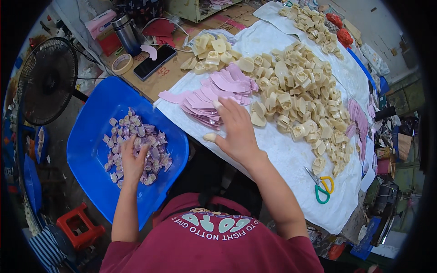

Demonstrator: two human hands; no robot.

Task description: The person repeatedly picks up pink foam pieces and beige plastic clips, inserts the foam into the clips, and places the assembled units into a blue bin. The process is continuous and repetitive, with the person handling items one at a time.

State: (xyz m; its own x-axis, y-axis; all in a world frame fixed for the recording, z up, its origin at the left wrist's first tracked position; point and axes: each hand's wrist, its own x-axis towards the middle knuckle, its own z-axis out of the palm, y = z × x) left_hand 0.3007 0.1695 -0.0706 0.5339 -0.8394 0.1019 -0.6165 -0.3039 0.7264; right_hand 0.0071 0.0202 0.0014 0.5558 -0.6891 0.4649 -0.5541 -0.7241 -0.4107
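My left hand (133, 163) is inside a blue plastic tub (86, 132), just over a heap of small purple-wrapped pieces (152, 154). Its thumb and fingers are apart, and I see nothing held between them, though the fingertips partly merge with the heap. My right hand (237, 132) reaches over the white cloth to the near edge of a pile of pink strips (218, 93). Its fingers are spread, with pale covers on the thumb tip and one fingertip. Beside the strips lies a large heap of cream-coloured moulded pieces (300, 86).
Scissors (321, 185) with green and yellow handles rest on the white cloth (277, 182). A phone (154, 63), a tape roll (122, 64) and a steel flask (126, 34) stand or lie at the back left. A fan (48, 81) and a red stool (80, 227) are left of the tub.
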